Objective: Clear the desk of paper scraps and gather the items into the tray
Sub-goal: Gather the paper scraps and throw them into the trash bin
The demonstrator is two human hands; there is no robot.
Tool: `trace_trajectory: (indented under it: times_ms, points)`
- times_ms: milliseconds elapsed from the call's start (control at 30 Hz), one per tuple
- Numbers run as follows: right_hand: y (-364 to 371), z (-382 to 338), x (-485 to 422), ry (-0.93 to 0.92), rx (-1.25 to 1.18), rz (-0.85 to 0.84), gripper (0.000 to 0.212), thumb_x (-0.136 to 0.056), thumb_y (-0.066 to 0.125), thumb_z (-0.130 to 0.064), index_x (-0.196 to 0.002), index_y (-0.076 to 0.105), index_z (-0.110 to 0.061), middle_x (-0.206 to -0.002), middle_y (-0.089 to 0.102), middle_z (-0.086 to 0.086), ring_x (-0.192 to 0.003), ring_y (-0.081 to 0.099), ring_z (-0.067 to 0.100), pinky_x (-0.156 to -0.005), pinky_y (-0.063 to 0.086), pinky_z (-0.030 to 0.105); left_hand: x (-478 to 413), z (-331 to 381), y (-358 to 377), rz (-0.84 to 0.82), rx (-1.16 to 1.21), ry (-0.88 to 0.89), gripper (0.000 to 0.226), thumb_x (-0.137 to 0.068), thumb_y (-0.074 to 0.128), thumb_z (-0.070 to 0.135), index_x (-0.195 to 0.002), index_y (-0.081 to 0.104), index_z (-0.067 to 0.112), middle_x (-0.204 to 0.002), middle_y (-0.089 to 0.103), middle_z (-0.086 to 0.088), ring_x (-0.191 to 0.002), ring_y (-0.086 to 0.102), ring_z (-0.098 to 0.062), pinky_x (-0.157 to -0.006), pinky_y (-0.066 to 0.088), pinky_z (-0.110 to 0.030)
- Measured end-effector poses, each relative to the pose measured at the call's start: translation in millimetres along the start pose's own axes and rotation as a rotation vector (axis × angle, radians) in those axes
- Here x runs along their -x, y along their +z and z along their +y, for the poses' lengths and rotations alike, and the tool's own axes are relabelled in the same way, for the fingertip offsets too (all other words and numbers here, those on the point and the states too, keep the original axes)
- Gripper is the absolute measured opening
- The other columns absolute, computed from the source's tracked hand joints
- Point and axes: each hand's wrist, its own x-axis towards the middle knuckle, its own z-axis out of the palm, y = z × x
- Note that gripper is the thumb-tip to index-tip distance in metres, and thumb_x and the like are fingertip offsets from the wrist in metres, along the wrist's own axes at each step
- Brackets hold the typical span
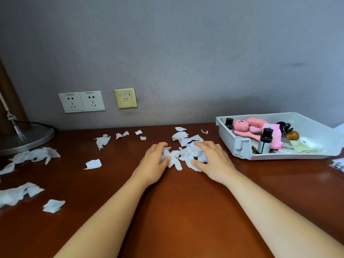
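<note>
Desk [186,211], left hand [154,161], right hand [212,161] gripping scraps [183,155]

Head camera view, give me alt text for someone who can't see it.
A person's left hand and right hand curl around a pile of white paper scraps on a brown desk. More loose scraps lie scattered to the left, near a lamp base. A white tray at the right holds small bottles and pink items.
</note>
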Motion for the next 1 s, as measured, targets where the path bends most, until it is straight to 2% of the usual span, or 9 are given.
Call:
trace_trajectory:
  times_ms: [133, 333, 400, 433, 500, 633, 800, 900, 1000]
  points:
    - [2, -3, -6, -0.011, 0.097, -0.055, 0.059, -0.086, 0.048, -0.060, -0.140, 0.039, -0.037, -0.141, 0.040, -0.006, -0.128, 0.035, 0.018, -0.103, 0.029, 0.035, -7, -3, 2, 0.032, -0.020, -0.039, 0.028, -0.095, 0.050, 0.024, -0.121, 0.053, 0.016, -0.123, 0.049, -0.001, -0.110, 0.047, -0.015, -0.091, 0.039, -0.025]
    - [2, -4, -13, -0.012, 0.039, -0.031, 0.042, -0.093, 0.050, -0.044, -0.132, 0.052, -0.029, -0.127, 0.050, -0.003, -0.119, 0.043, 0.018, -0.088, 0.038, 0.032, -15, -6, 1, 0.095, -0.032, -0.052, 0.013, -0.093, 0.055, 0.017, -0.103, 0.062, 0.013, -0.110, 0.057, -0.003, -0.103, 0.051, -0.017, -0.082, 0.039, -0.025]
    - [1, -5, -12, -0.027, 0.016, 0.005, 0.026, -0.092, 0.052, -0.038, -0.115, 0.062, -0.029, -0.108, 0.053, -0.004, -0.107, 0.049, 0.020, -0.076, 0.039, 0.029, -17, -5, 1, 0.108, -0.034, -0.054, 0.012, -0.093, 0.055, 0.017, -0.102, 0.062, 0.013, -0.107, 0.058, -0.003, -0.099, 0.052, -0.016, -0.079, 0.038, -0.025]
    - [1, -4, -12, -0.029, 0.001, 0.029, 0.013, -0.092, 0.053, -0.034, -0.096, 0.064, -0.029, -0.095, 0.051, -0.005, -0.096, 0.052, 0.021, -0.069, 0.038, 0.028, -17, -5, 0, 0.114, -0.039, -0.057, 0.013, -0.093, 0.055, 0.017, -0.102, 0.063, 0.013, -0.105, 0.058, -0.002, -0.096, 0.052, -0.016, -0.077, 0.038, -0.025]
    - [2, -4, -11, -0.030, -0.007, 0.063, 0.018, -0.090, 0.053, -0.029, -0.073, 0.055, -0.023, -0.082, 0.049, -0.005, -0.081, 0.052, 0.022, -0.062, 0.037, 0.030, -17, -5, -1, 0.132, -0.050, -0.061, 0.014, -0.094, 0.054, 0.016, -0.103, 0.064, 0.013, -0.099, 0.057, -0.001, -0.089, 0.051, -0.014, -0.074, 0.037, -0.024]
    - [2, 2, -11, -0.027, -0.127, 0.113, 0.025, -0.090, 0.051, -0.022, -0.065, 0.047, -0.017, -0.068, 0.051, -0.002, -0.069, 0.051, 0.022, -0.059, 0.037, 0.033, -17, -6, -2, 0.152, -0.043, -0.060, 0.016, -0.094, 0.052, 0.014, -0.103, 0.066, 0.014, -0.098, 0.060, -0.001, -0.086, 0.051, -0.012, -0.073, 0.037, -0.022]
    - [1, 4, -12, 0.008, -0.267, 0.204, 0.033, -0.092, 0.050, -0.026, -0.060, 0.040, -0.026, -0.058, 0.040, -0.005, -0.061, 0.040, 0.018, -0.058, 0.033, 0.033, -16, -6, -4, 0.212, 0.038, -0.057, 0.016, -0.094, 0.052, 0.013, -0.101, 0.066, 0.014, -0.099, 0.061, 0.001, -0.087, 0.052, -0.010, -0.072, 0.037, -0.020]
    - [0, 5, -13, 0.033, -0.294, 0.255, 0.030, -0.093, 0.050, -0.028, -0.070, 0.050, -0.009, -0.059, 0.040, -0.001, -0.059, 0.038, 0.017, -0.056, 0.030, 0.031, -16, -6, -6, 0.259, 0.074, -0.027, 0.015, -0.094, 0.052, 0.013, -0.099, 0.066, 0.014, -0.096, 0.063, 0.001, -0.085, 0.053, -0.011, -0.065, 0.036, -0.016]
    - [-3, 3, -10, 0.043, -0.330, 0.315, 0.030, -0.093, 0.049, -0.026, -0.072, 0.049, -0.005, -0.060, 0.045, 0.008, -0.059, 0.038, 0.018, -0.055, 0.029, 0.032, -16, -5, -8, 0.307, 0.084, -0.004, 0.013, -0.094, 0.052, 0.016, -0.096, 0.066, 0.014, -0.091, 0.063, 0.001, -0.079, 0.050, -0.008, -0.061, 0.032, -0.007]
